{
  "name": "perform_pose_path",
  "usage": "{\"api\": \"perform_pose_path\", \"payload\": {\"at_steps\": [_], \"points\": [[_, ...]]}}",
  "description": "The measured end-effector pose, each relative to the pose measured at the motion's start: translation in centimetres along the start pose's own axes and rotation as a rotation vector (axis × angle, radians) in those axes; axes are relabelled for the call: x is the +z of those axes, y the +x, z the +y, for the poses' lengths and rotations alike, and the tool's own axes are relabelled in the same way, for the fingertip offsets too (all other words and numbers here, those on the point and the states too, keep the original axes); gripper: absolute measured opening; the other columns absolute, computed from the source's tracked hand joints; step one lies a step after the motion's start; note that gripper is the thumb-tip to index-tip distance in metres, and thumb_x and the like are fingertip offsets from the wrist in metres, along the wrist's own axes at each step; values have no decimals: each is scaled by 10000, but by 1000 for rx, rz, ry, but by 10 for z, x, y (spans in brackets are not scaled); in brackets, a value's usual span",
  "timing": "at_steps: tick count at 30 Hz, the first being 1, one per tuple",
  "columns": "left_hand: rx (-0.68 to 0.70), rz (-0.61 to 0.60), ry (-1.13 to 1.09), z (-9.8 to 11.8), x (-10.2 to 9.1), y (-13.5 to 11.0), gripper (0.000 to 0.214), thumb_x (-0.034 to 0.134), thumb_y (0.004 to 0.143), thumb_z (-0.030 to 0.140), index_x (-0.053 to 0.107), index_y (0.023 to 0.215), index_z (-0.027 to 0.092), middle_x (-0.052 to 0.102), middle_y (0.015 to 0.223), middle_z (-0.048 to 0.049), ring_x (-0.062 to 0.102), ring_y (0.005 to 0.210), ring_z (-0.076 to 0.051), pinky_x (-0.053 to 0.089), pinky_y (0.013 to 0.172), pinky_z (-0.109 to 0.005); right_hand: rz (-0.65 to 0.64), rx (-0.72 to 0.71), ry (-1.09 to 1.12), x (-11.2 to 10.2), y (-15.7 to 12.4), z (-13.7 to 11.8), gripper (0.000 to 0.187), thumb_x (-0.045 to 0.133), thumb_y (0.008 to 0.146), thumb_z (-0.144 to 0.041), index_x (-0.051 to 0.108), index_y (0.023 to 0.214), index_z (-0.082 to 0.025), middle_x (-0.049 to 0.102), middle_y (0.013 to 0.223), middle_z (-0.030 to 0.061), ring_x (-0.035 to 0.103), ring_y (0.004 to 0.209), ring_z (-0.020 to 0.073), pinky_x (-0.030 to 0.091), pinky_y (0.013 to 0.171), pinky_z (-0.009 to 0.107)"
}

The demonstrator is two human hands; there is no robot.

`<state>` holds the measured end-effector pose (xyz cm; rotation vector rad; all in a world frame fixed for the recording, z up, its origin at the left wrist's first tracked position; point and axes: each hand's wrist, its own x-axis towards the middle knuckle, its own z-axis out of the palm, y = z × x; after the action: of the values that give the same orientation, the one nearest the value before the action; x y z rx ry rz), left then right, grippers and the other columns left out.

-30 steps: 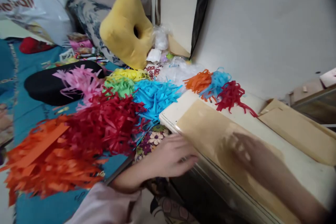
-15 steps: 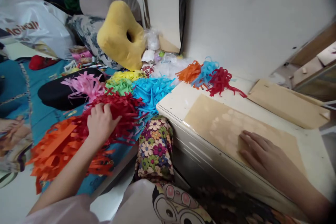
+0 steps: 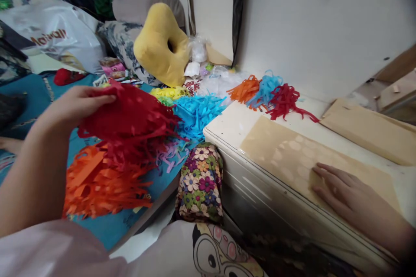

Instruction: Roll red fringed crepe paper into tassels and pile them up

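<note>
Pinched in my left hand (image 3: 81, 106) is the edge of a red fringed paper sheet (image 3: 126, 112), raised above the blue cloth with its cut strips hanging to the right. Below it lies a heap of orange paper fringe (image 3: 107, 186). Blue paper fringe (image 3: 198, 114) and yellow paper fringe (image 3: 170, 92) are behind the red sheet, with a little green showing. My right hand (image 3: 347, 194) rests flat, fingers stretched out, on a tan paper sheet (image 3: 269, 138) with pale blotches, on the white tabletop.
Small orange (image 3: 245, 88), light blue (image 3: 264, 88) and dark red tassels (image 3: 284, 101) lie at the white surface's (image 3: 224, 127) back edge. A brown paper folder (image 3: 367, 130) is to the right. Behind stand a yellow cushion (image 3: 159, 47) and a white plastic bag (image 3: 61, 30).
My left hand has closed on the red fringed paper and lifted it up and leftward from the pile, now covering the pink fringe. My right hand stays on the tan sheet.
</note>
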<state>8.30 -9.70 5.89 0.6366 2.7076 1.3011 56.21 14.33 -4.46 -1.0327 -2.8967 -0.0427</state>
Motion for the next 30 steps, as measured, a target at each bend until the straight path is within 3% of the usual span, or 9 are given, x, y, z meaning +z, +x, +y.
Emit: {"api": "perform_pose_path", "payload": {"at_steps": [4, 9, 13, 15, 16, 21, 24, 27, 30], "points": [[32, 60, -79, 25, -7, 4, 386, 564, 645, 155, 529, 1025, 100, 565, 622, 36, 510, 513, -30, 453, 547, -296, 0, 33, 13, 0, 4, 1, 485, 307, 754, -475, 479, 1069, -149, 451, 1150, 119, 432, 1029, 245, 351, 896, 370], [97, 147, 79, 55, -21, 13, 550, 608, 589, 196, 450, 1107, 100, 555, 694, 19, 550, 632, -119, 426, 492, -324, -60, 19, -13, 2, 1, 8, 455, 304, 775, -465, 482, 1059, -158, 429, 1174, 113, 413, 1054, 224, 325, 922, 329], [161, 17, -133, 67, -15, 13, 433, 494, 679, 79, 431, 1106, 52, 518, 656, 47, 526, 613, -37, 409, 536, -237, -11, 91, -144, -8, 6, -4, 391, 317, 773, -416, 490, 1014, -160, 464, 1126, 126, 466, 968, 254, 388, 816, 381], [117, -70, -290, 66, 2, 7, 380, 461, 674, 6, 466, 1055, 7, 508, 573, 59, 508, 541, -2, 414, 536, -188, 112, 150, -277, -21, 19, -30, 333, 325, 767, -355, 510, 952, -149, 481, 1083, 156, 483, 898, 298, 392, 722, 433], [91, -120, -393, 64, 12, 3, 363, 460, 657, -15, 487, 1019, -2, 514, 540, 60, 503, 505, -2, 419, 520, -168, 180, 95, -289, -28, 30, -48, 320, 320, 775, -319, 510, 952, -132, 485, 1073, 164, 467, 916, 302, 377, 733, 431], [-4, -392, -754, 50, 66, -18, 270, 521, 565, 11, 527, 823, 91, 568, 542, 53, 514, 461, -47, 445, 483, -166, 358, -341, 157, -50, 106, -174, 261, 334, 825, -279, 523, 949, -148, 548, 962, 74, 479, 892, 180, 350, 786, 287], [-18, -449, -777, 46, 88, -22, 197, 547, 559, 63, 516, 746, 116, 574, 562, 41, 524, 483, -68, 457, 515, -198, 381, -407, 303, -43, 149, -231, 349, 478, 766, -341, 467, 1055, -145, 505, 1027, 70, 453, 909, 199, 338, 768, 305], [61, -455, -685, 42, 97, -15, 109, 519, 629, 159, 518, 731, 121, 594, 617, -1, 561, 576, -110, 463, 587, -238, 339, -390, 317, -33, 173, -251, 158, 455, 777, -222, 548, 882, -148, 537, 927, 65, 453, 873, 204, 318, 733, 317], [166, -365, -514, 34, 90, -9, 284, 377, 756, 342, 530, 826, 114, 609, 714, -54, 573, 725, -176, 450, 659, -310, 337, -326, 339, -29, 182, -245, 151, 424, 792, -214, 565, 793, -159, 545, 883, 46, 469, 820, 179, 322, 681, 283]]}}
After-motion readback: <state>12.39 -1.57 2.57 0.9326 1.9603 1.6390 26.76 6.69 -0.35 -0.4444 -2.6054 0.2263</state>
